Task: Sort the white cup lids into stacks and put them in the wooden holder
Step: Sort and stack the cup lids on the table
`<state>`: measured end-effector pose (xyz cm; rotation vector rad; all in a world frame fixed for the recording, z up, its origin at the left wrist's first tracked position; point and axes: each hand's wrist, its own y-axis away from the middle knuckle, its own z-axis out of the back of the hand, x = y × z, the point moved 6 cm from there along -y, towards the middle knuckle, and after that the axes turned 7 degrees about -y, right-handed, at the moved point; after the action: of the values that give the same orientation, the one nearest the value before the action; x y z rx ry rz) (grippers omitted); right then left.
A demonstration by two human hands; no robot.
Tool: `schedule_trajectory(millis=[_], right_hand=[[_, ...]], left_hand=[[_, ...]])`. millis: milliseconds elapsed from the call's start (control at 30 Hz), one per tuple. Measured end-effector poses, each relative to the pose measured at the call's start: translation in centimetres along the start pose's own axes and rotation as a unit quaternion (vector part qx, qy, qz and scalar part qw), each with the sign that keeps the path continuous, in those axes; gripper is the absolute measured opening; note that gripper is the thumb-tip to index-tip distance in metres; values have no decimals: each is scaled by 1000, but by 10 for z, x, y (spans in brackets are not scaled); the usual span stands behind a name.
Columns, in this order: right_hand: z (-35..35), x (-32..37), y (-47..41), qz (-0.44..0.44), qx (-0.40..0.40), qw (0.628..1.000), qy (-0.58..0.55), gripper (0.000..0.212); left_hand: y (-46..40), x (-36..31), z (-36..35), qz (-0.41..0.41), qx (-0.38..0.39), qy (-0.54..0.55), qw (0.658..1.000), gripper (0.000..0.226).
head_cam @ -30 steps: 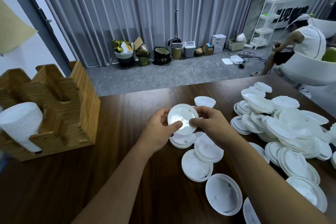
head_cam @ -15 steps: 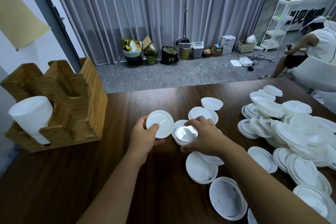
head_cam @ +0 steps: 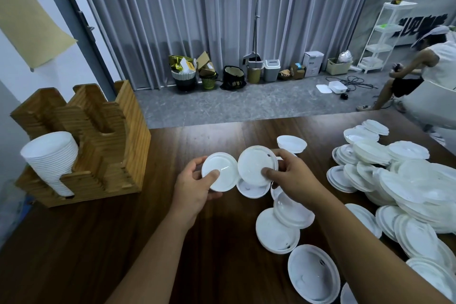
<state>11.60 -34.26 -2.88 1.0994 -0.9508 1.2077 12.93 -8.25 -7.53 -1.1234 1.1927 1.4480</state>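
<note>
Along the grey curtain (head_cam: 222, 7) sit a black bag (head_cam: 233, 78), a grey swing-lid bin (head_cam: 271, 70) and a green basket (head_cam: 208, 81). A white shelf rack (head_cam: 385, 37) stands right, near a crouching person (head_cam: 424, 69).

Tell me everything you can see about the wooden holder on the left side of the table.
The wooden holder is a light, honey-coloured block that looks built from many thin stacked layers, giving its sides a ridged look. It stands upright on the dark table near the left edge, apart from both hands. Rounded open-topped slots are cut into it. The nearest slot holds a stack of white lids, lying tilted and sticking out of the open front; the slots behind show no lids. Its far side is hidden.
</note>
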Motion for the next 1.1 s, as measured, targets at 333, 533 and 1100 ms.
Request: schedule_trajectory(millis=[333, 533, 1100], right_hand=[[-1, 2, 1, 23, -44, 998, -49, 17], [-5, 0, -8, 0, -59, 998, 0, 18], [-17, 5, -19, -38, 29, 991, -123, 19]], left_hand=[[14, -21, -35, -7, 116, 60, 991, 36], [18, -24, -45, -6, 150, 98, 984, 49], [6, -21, -41, -27, 133, 23, 990, 29]])
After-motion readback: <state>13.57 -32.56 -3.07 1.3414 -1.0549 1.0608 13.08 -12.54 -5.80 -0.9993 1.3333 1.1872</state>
